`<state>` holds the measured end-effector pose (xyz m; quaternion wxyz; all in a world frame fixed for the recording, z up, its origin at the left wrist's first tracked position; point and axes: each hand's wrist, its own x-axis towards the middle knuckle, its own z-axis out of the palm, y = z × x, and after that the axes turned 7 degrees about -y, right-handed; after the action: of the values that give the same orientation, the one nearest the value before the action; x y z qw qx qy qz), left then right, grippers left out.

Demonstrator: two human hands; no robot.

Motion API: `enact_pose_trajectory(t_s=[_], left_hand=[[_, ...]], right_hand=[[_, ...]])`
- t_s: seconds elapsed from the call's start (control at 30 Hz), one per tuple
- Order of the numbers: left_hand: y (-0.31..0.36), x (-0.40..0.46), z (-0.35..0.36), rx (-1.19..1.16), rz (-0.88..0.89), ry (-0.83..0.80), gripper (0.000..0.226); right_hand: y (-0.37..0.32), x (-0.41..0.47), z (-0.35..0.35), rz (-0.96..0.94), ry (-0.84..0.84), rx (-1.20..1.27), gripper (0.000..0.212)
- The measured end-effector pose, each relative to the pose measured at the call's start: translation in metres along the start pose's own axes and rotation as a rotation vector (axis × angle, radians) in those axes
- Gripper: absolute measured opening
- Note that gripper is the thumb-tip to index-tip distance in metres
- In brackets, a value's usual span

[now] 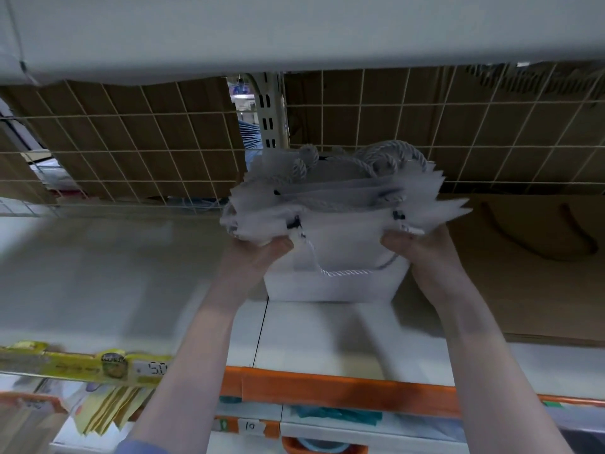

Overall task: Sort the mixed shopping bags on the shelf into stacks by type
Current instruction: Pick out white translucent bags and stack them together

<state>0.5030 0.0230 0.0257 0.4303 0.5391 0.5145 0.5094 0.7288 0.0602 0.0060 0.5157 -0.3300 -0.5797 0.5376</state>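
Observation:
A stack of white paper shopping bags (pixel 347 204) with grey rope handles stands on the pale shelf (pixel 114 273), its lower end resting on the board. My left hand (pixel 258 257) grips the stack's left edge. At the stack's right edge my right hand (pixel 422 250) grips it the same way. Flat brown paper bags (pixel 523 257) with dark handles lie on the shelf just right of the white stack. The image is blurred.
A wire grid with brown cardboard (pixel 131 142) behind it closes the back of the shelf. Overhead runs the upper shelf board (pixel 294 31). An orange rail (pixel 343 391) edges the shelf front; yellow price strips (pixel 82 365) and yellow bags (pixel 108 411) hang lower left.

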Motion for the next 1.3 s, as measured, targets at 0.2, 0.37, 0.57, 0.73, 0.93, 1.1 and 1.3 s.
enact_pose_trajectory(t_s=[0.2,0.37,0.57,0.73,0.93,1.1,1.3], left_hand=[[-0.008,0.014,-0.003,-0.04,0.125,0.072,0.089],[-0.021,0.023,-0.003,0.051,0.021,0.092,0.05],[-0.02,0.025,0.002,-0.031,0.011,0.061,0.075],[-0.029,0.029,-0.002,-0.089,0.016,-0.014,0.061],[-0.028,0.033,0.003,-0.142,0.046,0.013,0.044],[-0.031,0.038,0.0,-0.169,0.027,-0.017,0.05],[-0.03,0.04,0.001,-0.19,0.042,-0.029,0.055]], right_hand=[[0.006,0.007,-0.002,-0.013,0.022,-0.054,0.089],[0.018,0.003,0.001,0.053,0.009,-0.11,0.08],[-0.002,0.005,0.002,-0.053,0.03,-0.056,0.106],[-0.026,0.007,0.006,-0.27,-0.033,-0.175,0.115],[-0.032,0.009,0.001,-0.438,0.07,-0.486,0.101],[-0.051,0.003,0.007,-0.719,0.125,-1.116,0.088],[-0.055,0.008,0.005,-0.771,0.087,-1.536,0.068]])
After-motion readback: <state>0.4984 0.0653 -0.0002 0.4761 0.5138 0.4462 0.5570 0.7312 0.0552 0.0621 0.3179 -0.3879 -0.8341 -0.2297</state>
